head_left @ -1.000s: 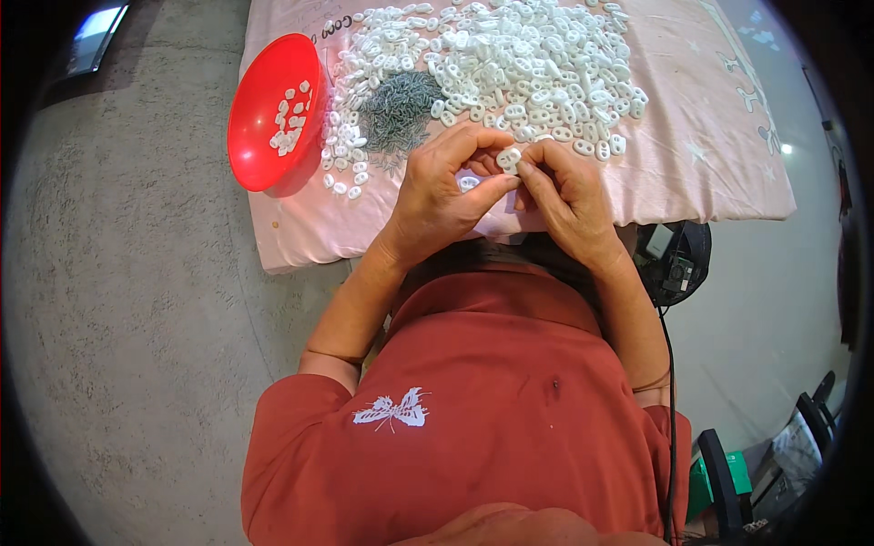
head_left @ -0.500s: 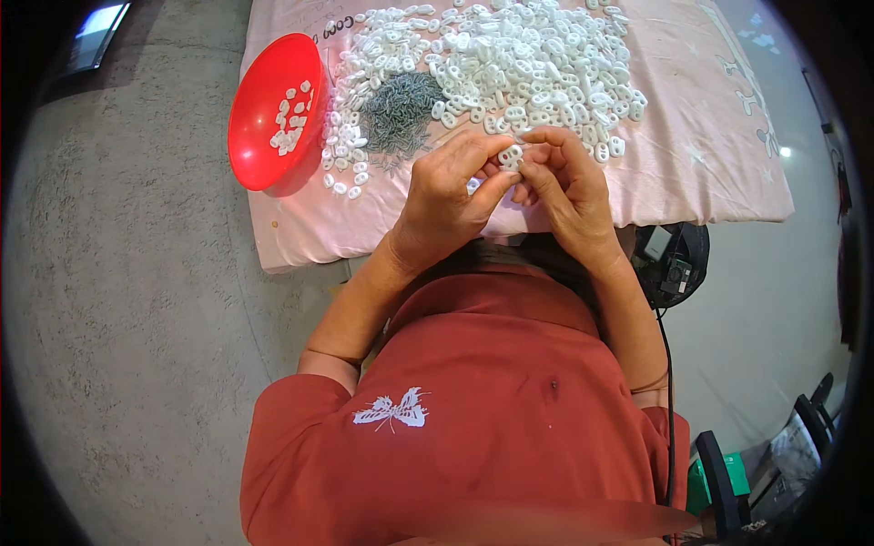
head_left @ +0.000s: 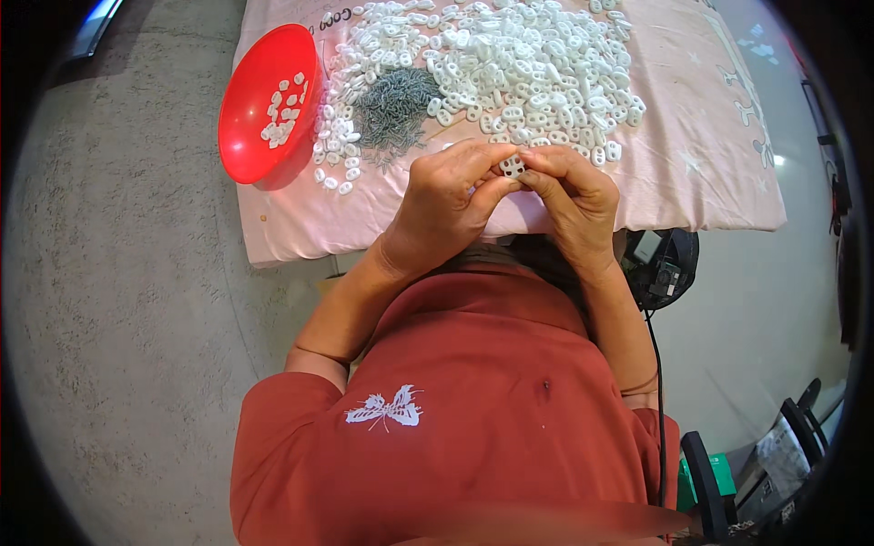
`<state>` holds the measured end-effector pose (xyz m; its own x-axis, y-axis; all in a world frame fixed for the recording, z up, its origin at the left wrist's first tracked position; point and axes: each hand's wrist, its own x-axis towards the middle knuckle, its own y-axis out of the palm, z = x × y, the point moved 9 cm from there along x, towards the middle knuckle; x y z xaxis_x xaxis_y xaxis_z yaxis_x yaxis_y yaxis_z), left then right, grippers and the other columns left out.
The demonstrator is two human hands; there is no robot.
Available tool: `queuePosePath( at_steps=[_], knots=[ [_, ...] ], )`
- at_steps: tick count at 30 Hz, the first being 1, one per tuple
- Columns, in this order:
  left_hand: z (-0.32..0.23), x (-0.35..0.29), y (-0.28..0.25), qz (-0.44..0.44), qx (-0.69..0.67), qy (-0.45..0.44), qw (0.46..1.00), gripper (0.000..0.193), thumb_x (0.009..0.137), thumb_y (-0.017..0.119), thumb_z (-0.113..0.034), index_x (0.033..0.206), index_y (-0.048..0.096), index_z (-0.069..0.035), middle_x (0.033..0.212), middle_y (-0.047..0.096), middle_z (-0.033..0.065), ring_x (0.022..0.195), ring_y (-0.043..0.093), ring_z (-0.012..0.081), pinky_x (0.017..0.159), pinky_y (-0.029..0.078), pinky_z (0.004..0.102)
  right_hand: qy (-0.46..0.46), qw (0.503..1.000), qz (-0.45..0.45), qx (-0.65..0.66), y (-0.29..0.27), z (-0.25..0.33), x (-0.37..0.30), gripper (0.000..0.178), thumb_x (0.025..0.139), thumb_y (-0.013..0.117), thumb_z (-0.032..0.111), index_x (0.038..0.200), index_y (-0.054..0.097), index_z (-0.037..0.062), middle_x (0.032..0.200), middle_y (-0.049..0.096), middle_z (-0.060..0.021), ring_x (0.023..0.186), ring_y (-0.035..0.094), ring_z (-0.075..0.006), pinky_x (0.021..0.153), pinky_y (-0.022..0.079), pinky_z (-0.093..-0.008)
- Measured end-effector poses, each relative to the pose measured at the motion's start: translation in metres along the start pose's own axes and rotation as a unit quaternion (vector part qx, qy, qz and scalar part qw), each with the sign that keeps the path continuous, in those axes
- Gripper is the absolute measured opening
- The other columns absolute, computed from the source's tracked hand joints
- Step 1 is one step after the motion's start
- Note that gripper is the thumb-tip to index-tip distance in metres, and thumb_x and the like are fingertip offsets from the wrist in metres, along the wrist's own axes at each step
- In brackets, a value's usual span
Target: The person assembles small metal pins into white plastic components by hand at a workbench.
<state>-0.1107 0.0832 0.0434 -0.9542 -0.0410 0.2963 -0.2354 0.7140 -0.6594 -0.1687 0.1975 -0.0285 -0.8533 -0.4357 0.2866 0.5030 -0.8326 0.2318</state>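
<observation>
A small white plastic piece with several holes is pinched between both hands, above the near part of the cloth-covered table. My left hand grips its left side between thumb and forefinger. From the right, my right hand holds it with thumb and forefinger, the other fingers curled. Just beyond the hands spreads a big heap of white oval plastic pieces with holes. A mound of small grey screws lies left of that heap, with some white pieces along its left side.
At the table's left edge stands a red bowl with several white blocks in it. Pink cloth covers the table. A round black object and a black cable are under the right side; a green box is at lower right.
The piece in my hands has turned, and its face with several holes now points up. My right fingers have closed in on it. The whole view has shifted slightly.
</observation>
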Motion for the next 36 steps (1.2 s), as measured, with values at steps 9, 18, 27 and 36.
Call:
queuePosePath(
  at_steps=[9,18,27,36],
  knots=[
    [-0.009,0.004,0.004,-0.015,0.026,0.028,0.999,0.019,0.080,0.068,-0.003,0.099,0.065,0.003,0.081,0.065,0.0167,0.072,0.065,0.0304,0.061,0.051,0.0363,-0.013,0.999,-0.035,-0.009,-0.007,0.005,-0.002,0.015,0.083,0.068,-0.005,0.097,0.071,-0.0015,0.095,0.069,-0.0104,0.086,0.066,-0.0155,0.074,0.053,-0.0242],
    [-0.019,0.008,0.006,-0.023,0.043,0.068,0.996,0.017,0.080,0.067,-0.001,0.095,0.065,0.005,0.081,0.065,0.0173,0.071,0.065,0.0305,0.060,0.051,0.0365,-0.023,0.999,-0.038,0.011,-0.009,0.004,-0.005,0.014,0.087,0.065,-0.006,0.101,0.067,-0.0032,0.103,0.065,-0.0107,0.091,0.062,-0.0137,0.078,0.052,-0.0233],
    [0.028,0.004,-0.020,-0.041,0.004,-0.066,0.997,0.017,0.085,0.069,-0.001,0.101,0.069,0.002,0.085,0.070,0.0081,0.071,0.066,0.0123,0.061,0.053,0.0246,0.068,0.995,-0.048,0.063,0.000,-0.002,-0.003,0.020,0.091,0.063,-0.002,0.111,0.062,-0.0040,0.096,0.067,-0.0099,0.084,0.065,-0.0139,0.074,0.053,-0.0238],
    [0.126,-0.037,-0.218,-0.295,0.229,-0.211,0.903,0.020,0.086,0.070,-0.010,0.104,0.072,-0.002,0.081,0.070,0.0045,0.071,0.064,0.0105,0.064,0.051,0.0265,0.080,0.993,-0.056,0.071,-0.005,-0.010,-0.003,0.021,0.096,0.057,0.003,0.115,0.058,-0.0044,0.101,0.067,-0.0110,0.083,0.066,-0.0142,0.074,0.051,-0.0242]
  ],
)
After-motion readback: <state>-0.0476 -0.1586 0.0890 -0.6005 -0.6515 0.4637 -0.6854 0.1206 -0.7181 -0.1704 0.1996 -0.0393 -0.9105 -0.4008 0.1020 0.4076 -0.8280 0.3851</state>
